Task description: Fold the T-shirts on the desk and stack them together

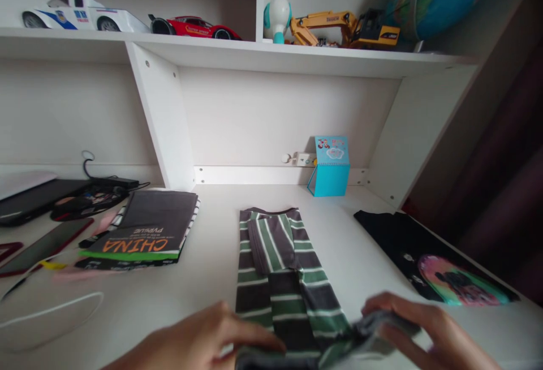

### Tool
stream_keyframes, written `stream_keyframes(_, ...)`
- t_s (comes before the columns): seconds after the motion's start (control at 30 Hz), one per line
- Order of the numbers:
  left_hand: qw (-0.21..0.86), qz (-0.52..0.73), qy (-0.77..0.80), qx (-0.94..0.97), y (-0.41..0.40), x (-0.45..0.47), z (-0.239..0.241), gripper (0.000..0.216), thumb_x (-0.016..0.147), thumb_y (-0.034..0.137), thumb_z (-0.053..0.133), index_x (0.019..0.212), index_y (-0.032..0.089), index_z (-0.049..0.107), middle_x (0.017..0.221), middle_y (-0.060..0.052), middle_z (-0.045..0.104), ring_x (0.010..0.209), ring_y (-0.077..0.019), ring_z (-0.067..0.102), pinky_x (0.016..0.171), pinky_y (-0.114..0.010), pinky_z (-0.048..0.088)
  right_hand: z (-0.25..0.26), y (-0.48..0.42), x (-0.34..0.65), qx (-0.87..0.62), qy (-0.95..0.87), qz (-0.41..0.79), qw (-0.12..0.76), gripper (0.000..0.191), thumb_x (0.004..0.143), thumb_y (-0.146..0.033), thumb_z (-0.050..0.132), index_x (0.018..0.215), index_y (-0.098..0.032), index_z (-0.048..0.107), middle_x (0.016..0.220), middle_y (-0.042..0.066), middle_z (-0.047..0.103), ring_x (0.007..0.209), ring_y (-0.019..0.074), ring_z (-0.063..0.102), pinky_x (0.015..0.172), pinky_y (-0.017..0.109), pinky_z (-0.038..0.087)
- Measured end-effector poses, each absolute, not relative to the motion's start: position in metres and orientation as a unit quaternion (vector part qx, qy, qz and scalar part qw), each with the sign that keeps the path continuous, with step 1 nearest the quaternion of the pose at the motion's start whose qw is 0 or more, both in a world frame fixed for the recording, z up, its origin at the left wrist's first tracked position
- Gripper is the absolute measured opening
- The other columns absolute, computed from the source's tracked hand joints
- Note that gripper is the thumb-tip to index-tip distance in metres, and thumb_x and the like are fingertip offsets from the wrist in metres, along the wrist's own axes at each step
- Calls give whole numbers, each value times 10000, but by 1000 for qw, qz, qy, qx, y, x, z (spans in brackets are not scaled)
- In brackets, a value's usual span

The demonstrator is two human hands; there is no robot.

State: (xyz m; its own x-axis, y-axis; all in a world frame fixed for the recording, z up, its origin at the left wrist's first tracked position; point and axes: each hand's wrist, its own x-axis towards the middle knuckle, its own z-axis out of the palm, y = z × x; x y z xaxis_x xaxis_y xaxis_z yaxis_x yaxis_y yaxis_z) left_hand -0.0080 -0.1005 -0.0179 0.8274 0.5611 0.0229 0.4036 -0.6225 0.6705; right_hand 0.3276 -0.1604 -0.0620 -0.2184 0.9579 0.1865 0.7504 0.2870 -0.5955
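A striped shirt (pixel 292 296) in green, dark grey and white lies on the white desk, its sides and a sleeve folded inward. The collar end points away from me. At the near end, my left hand (pixel 203 336) grips the shirt's edge, fingers curled over the cloth. My right hand (pixel 419 325) pinches the other corner of that edge, lifted a little and blurred by motion. The lowest part of the shirt runs out of view at the bottom.
Folded clothes (pixel 148 228) lie left, near a phone (pixel 46 245), a white cable (pixel 85 302) and a laptop (pixel 42 200). A black printed shirt (pixel 428 262) lies right. A blue desk calendar (pixel 331 172) stands at the back, below a shelf (pixel 297 56) with toys.
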Motion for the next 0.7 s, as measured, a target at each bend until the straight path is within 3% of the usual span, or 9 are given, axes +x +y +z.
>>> stream_keyframes(0.13,461,173,324,808,-12,-6,-2,274,779,392,542,938,191,637,775,-8,637,744,-153,568,648,-233,447,-17,-61,319,-518,-714,254,395,291,758,-434,552,873,-168,575,776,29,614,705,159,568,610,227,453)
stream_keyframes(0.23,529,265,371,716,63,-2,-18,283,670,356,659,849,146,598,743,-2,605,696,-131,557,636,-234,439,-31,24,309,-515,-635,330,471,380,675,-454,613,908,-161,551,753,19,616,666,147,567,587,231,442)
stream_keyframes(0.37,594,263,427,629,128,8,-65,298,578,316,713,774,138,575,702,10,580,639,-108,547,599,-220,423,-86,100,294,-596,-582,372,410,317,641,-414,607,789,-134,605,692,42,640,634,156,579,554,241,439)
stream_keyframes(0.47,571,263,490,604,145,15,-102,275,586,345,684,700,130,557,616,22,544,562,-96,511,533,-213,392,-121,120,289,-619,-583,357,388,250,644,-367,588,653,-118,600,610,47,624,595,159,569,528,243,423)
stream_keyframes(0.57,546,292,498,607,149,16,-117,287,585,362,669,708,136,544,597,37,520,532,-90,486,492,-203,360,-134,127,293,-624,-593,328,388,264,674,-377,545,678,-121,609,651,49,636,637,163,576,544,236,419)
stream_keyframes(0.7,572,287,453,620,151,8,-104,354,594,392,668,834,168,536,661,42,543,576,-102,527,546,-220,397,-131,136,300,-617,-622,295,382,312,691,-410,529,766,-122,625,742,54,649,701,167,583,574,227,421)
